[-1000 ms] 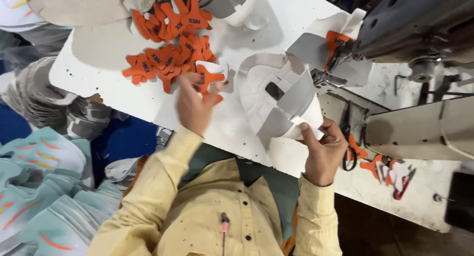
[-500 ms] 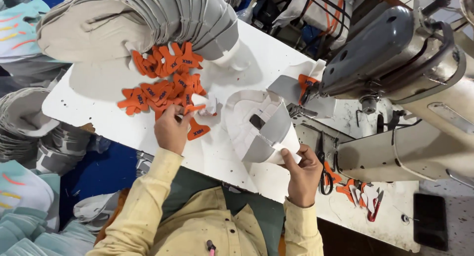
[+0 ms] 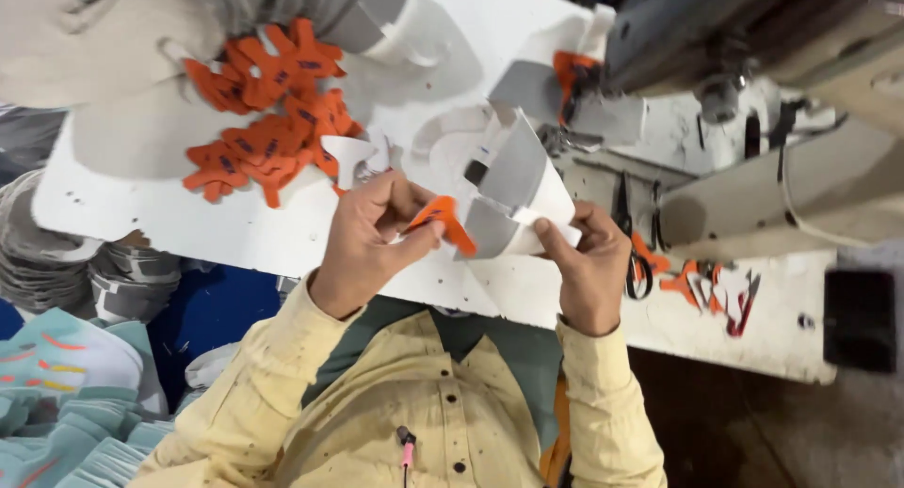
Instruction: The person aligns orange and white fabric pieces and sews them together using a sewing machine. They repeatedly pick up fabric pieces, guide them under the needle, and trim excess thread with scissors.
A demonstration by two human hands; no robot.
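Note:
My left hand [image 3: 375,232] pinches a small orange cut piece [image 3: 443,221] between thumb and fingers. My right hand [image 3: 589,260] grips the lower edge of a curved grey-and-white fabric piece [image 3: 516,179] that stands up from the white worktable [image 3: 169,215]. The orange piece touches the grey-and-white piece's lower left edge, between my two hands. Both hands are just above the table's near edge, in front of my yellow shirt.
A pile of several orange cut pieces [image 3: 273,121] lies at the table's left. A sewing machine [image 3: 744,36] fills the upper right, with black scissors [image 3: 629,234] and more orange pieces [image 3: 708,286] below it. Stacked grey pieces [image 3: 282,3] arch above; teal stacks [image 3: 56,384] sit lower left.
My left hand took an orange piece from the pile and carried it to the grey-and-white piece. My right hand kept its hold on that piece and tilted it toward me.

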